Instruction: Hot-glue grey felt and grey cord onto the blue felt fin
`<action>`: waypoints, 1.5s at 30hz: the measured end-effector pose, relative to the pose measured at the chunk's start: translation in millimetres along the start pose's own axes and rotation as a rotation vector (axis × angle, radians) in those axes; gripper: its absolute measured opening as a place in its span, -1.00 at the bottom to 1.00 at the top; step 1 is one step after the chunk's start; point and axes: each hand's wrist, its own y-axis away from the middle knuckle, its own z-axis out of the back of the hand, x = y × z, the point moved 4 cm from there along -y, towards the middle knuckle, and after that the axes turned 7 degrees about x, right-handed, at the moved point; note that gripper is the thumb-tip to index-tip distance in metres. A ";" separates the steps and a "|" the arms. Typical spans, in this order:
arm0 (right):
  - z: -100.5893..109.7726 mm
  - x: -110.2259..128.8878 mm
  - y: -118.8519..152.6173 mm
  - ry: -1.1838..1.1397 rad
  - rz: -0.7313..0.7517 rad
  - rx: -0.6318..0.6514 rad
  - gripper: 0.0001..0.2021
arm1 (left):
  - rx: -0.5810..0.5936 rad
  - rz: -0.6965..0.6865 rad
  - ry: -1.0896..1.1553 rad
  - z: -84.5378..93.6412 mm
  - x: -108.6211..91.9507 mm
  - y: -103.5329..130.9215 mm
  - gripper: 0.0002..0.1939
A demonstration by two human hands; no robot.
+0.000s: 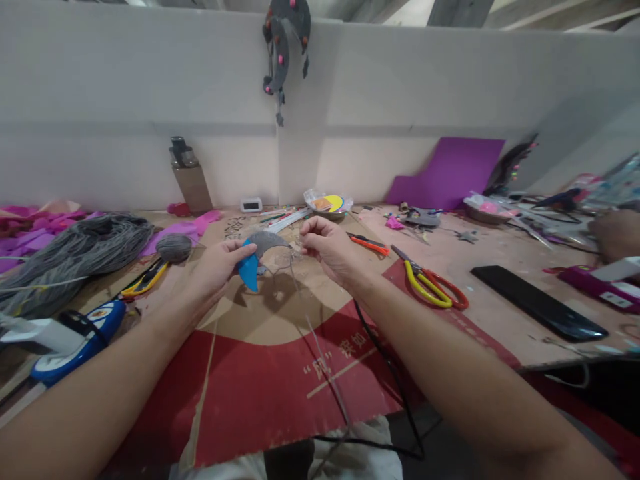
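Observation:
My left hand is closed, thumb and fingers pinching a grey crescent-shaped piece together with a bright blue pointed piece. Both are held just above the cardboard. From the crescent's right tip, a thin grey strand of yarn runs down across the cardboard towards the lap. Right beside that tip, my right hand has its thumb and fingers pinched together. What lies between those fingertips is too small to make out. Small loops of strand hang below the crescent.
Under my hands lies red and brown cardboard. To the right are scissors, an orange cutter and a black phone. Grey yarn, a small ball and a blue glue gun sit left. A crescent decoration hangs behind.

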 end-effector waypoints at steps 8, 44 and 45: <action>5.1 -2.2 -3.1 0.152 0.024 -0.028 -0.94 | -0.002 0.002 0.007 -1.5 -0.2 1.5 -0.72; -16.6 1.2 10.6 0.036 -0.142 0.297 -0.66 | -0.397 -0.168 0.635 69.5 -67.3 0.1 -0.84; -13.2 4.2 9.0 -0.003 -0.142 0.279 -0.67 | -0.426 -0.183 0.649 76.7 -68.6 -0.3 -0.83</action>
